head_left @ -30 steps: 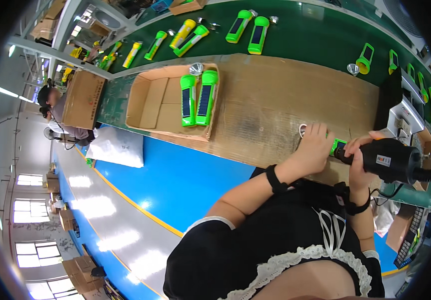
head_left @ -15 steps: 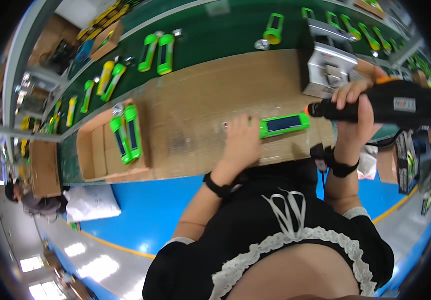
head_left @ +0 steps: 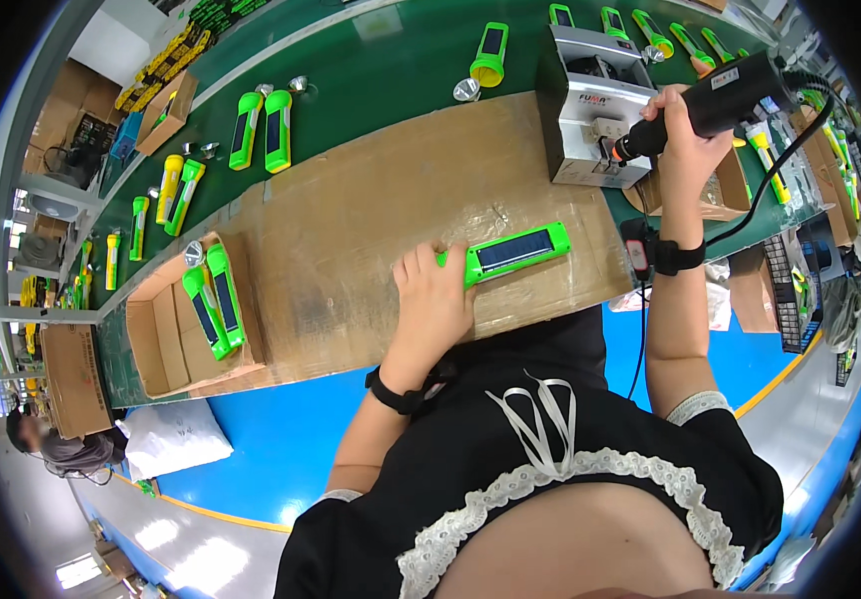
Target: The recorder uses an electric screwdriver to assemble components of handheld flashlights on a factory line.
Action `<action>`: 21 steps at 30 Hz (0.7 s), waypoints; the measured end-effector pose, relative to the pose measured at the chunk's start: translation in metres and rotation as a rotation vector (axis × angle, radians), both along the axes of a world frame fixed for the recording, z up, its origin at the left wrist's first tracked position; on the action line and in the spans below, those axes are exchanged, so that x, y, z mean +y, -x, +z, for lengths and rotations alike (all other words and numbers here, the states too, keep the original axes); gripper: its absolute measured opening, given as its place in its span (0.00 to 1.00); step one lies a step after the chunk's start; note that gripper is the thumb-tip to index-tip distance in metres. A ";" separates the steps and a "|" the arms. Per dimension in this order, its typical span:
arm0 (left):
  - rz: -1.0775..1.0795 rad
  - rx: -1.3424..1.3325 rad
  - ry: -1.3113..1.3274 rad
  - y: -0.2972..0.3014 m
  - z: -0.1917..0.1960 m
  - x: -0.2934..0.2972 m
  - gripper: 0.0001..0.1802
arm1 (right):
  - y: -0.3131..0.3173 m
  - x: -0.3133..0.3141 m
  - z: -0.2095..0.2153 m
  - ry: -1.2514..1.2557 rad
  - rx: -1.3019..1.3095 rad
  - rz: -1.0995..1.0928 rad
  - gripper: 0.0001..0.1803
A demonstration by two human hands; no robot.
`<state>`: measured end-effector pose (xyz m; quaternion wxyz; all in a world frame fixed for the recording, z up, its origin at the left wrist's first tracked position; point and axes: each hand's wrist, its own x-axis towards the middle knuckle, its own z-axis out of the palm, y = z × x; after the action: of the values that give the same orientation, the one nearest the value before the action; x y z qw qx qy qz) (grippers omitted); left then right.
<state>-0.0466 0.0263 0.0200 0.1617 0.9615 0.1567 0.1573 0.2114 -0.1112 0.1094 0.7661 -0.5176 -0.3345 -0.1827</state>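
My left hand (head_left: 436,296) grips the end of a green flashlight (head_left: 510,252) with a dark solar panel, lying flat on the cardboard-covered bench (head_left: 361,215). My right hand (head_left: 678,122) holds a black electric screwdriver (head_left: 710,100) raised above the bench. Its tip points at the front of a grey metal box-shaped machine (head_left: 590,105). A cord hangs from the tool past my right wrist, which wears a black band.
An open cardboard box (head_left: 166,329) at the left holds two green flashlights (head_left: 213,299). More green and yellow flashlights (head_left: 261,128) and small silver reflectors lie on the green conveyor belt (head_left: 391,60) behind. Another person (head_left: 46,449) sits at lower left.
The view has swung so the bench sits more centred. My right hand has lifted the screwdriver up toward the grey machine. My left hand stays on the green flashlight.
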 end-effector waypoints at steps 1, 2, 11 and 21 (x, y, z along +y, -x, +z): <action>-0.003 -0.007 -0.002 0.000 0.000 0.000 0.28 | 0.000 0.001 0.002 0.004 0.008 0.009 0.23; 0.003 -0.001 0.002 0.000 0.000 0.001 0.28 | -0.002 0.001 0.004 0.051 0.015 0.035 0.22; -0.004 -0.102 0.000 0.003 -0.011 0.000 0.29 | 0.064 0.008 -0.006 -0.051 0.179 0.509 0.25; -0.002 -0.106 -0.053 0.007 -0.017 0.001 0.31 | 0.132 0.052 -0.021 0.148 0.150 0.685 0.27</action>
<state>-0.0535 0.0269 0.0029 0.1443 0.9560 0.1425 0.2119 0.0793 -0.0592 0.0880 0.7658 -0.4414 -0.4438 0.1476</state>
